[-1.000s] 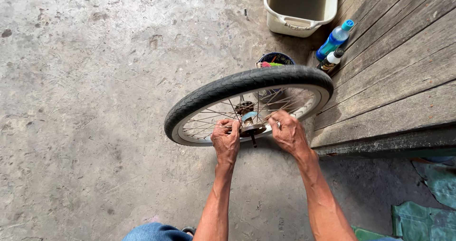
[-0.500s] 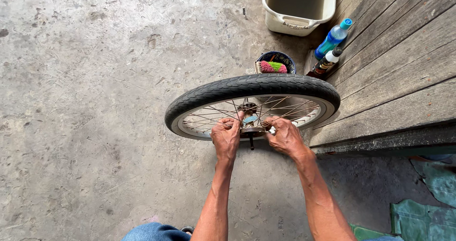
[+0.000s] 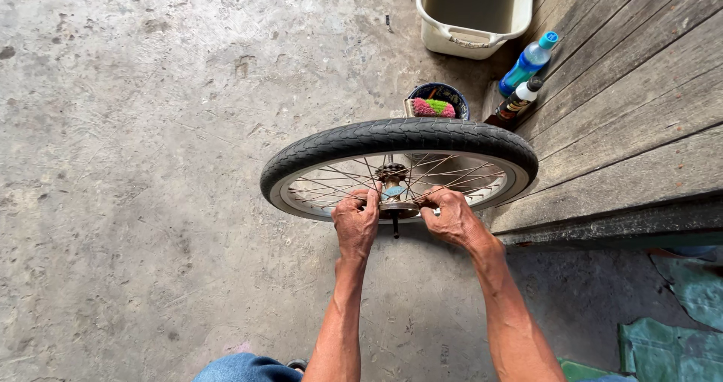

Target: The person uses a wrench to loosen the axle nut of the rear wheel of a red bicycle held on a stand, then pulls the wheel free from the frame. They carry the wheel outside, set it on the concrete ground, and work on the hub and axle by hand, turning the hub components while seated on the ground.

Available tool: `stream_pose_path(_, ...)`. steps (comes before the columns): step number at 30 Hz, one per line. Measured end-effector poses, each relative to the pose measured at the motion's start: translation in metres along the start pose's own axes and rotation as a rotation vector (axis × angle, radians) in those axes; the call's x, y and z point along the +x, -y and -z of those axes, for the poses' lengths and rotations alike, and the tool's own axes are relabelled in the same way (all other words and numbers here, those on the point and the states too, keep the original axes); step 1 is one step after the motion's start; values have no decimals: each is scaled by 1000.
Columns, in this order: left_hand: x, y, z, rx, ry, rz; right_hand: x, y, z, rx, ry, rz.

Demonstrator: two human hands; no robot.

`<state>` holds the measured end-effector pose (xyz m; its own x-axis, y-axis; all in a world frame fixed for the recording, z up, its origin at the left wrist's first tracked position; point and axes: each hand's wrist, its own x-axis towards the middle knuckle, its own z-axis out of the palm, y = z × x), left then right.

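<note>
Wheel (image 3: 399,137) has tipped flatter since a second ago: far tyre edge dropped toward the camera, so more of the small bowl (image 3: 440,96) behind it shows now, with its pink and green scrubber (image 3: 433,108). Both hands stayed at the near rim, about the same spots.

Bicycle wheel with black tyre stands on concrete floor (image 3: 151,164), held nearly edge-on to the camera, spokes and hub (image 3: 391,173) visible through the middle. Axle end pokes down just below the near rim between the two hands.

Left hand (image 3: 356,224) grips the near rim left of the hub, fingers (image 3: 361,200) curled together over the tyre edge and clamped on it. Right hand (image 3: 450,218) on the near rim right of the hub, fingers closed around the rim too, thumb side toward the hub. Hands close to each other, not touching. Both forearms bare, reaching up from bottom of frame; blue trouser knee (image 3: 241,368) at bottom edge.

Wheel's right side sits just beside the edge of a wooden plank platform (image 3: 633,103). Blue plastic bottle (image 3: 528,63) and a dark bottle with white cap (image 3: 516,103) lean against the platform edge, behind the wheel. White plastic tub (image 3: 471,21) on the floor farther back. Green tarp (image 3: 678,322) at lower right.
</note>
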<state>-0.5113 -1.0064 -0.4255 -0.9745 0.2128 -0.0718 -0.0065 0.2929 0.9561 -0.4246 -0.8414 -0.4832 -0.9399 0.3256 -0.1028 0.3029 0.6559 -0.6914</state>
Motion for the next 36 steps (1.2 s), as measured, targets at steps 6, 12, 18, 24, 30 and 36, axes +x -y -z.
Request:
stream_pose_path(6,0,-7,-7,47,10,70,1,-3,4,-17,-109,51)
stream_pose_path(12,-2,-7,-11,44,-24,-36,-5,1,2,36,-189,65)
stream_pose_path(18,-3,-5,-9,48,-4,-3,-6,8,-13,253,-277,32)
stream_pose_path(24,4,-11,-3,129,63,254,-11,9,-18,83,-437,245)
stream_pose_path(30,5,-10,-3,-57,84,205,-10,11,-2,482,-201,-171)
stream_pose_path(36,-2,-6,-10,-96,1,114,-8,10,0,379,-204,-298)
